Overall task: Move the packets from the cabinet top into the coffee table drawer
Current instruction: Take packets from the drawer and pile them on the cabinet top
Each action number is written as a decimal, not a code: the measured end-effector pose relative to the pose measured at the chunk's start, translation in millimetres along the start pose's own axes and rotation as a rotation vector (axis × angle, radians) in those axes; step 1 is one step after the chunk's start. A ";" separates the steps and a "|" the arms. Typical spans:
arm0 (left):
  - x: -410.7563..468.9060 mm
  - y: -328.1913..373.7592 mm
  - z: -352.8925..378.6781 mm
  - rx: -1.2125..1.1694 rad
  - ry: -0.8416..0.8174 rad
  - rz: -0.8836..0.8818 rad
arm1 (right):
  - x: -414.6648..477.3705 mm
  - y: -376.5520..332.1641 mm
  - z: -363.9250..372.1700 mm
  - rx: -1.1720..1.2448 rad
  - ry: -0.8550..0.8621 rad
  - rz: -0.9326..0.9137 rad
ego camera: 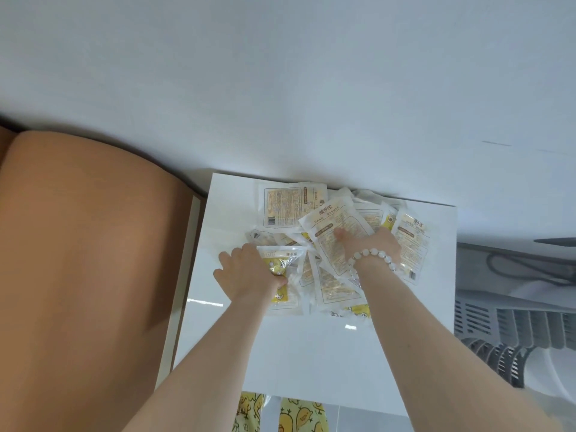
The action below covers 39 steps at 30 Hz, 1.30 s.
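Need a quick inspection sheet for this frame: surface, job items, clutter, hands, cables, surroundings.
Surface: glossy white cabinet top, set against a white wall.
Job's things: pile of white-and-yellow plastic packets, overlapping, at the back of the top by the wall; the coffee table drawer is not in view.
Clutter: nothing seen apart from the packets.
Hands: left hand grips a yellow-printed packet at the pile's left edge; right hand, white bead bracelet on the wrist, reaches into the pile and grips a large packet.
Cables: dark cable lying on grey equipment at right.
Surroundings: tan rounded cushion or seat back at left; grey slatted plastic unit at right.
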<state>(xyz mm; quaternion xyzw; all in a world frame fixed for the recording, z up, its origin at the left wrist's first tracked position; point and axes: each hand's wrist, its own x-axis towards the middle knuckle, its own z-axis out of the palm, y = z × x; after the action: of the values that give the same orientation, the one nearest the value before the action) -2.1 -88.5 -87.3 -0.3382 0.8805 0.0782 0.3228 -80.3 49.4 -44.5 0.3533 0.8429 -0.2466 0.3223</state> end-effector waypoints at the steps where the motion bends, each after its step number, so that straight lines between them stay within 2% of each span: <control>1: 0.3 -0.3 -1.1 0.011 0.005 0.018 | -1.4 1.6 1.1 0.008 0.007 -0.004; 9: -2.6 -17.1 -9.2 0.151 -0.041 0.137 | -16.4 15.9 4.0 0.107 -0.072 0.016; 16: -25.3 -24.8 -40.6 0.018 -0.069 0.143 | -46.2 26.6 -14.6 0.219 -0.108 0.017; 25: -82.8 23.9 -132.4 0.019 -0.040 0.393 | -102.6 17.7 -96.3 0.388 -0.017 0.001; 31: -119.1 45.2 -205.9 -0.113 -0.088 0.497 | -148.5 20.2 -154.3 0.561 0.062 0.039; 35: -150.3 58.8 -236.0 -0.146 -0.152 0.571 | -170.0 44.6 -173.6 0.727 0.121 0.076; 39: -190.9 73.1 -244.0 -0.102 -0.200 0.683 | -198.3 93.0 -174.6 0.844 0.192 0.200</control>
<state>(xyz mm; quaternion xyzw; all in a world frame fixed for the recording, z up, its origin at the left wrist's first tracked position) -67.7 -15.8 215.6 -0.0309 0.9018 0.2579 0.3455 33.1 133.6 197.4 0.5552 0.6560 -0.5028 0.0925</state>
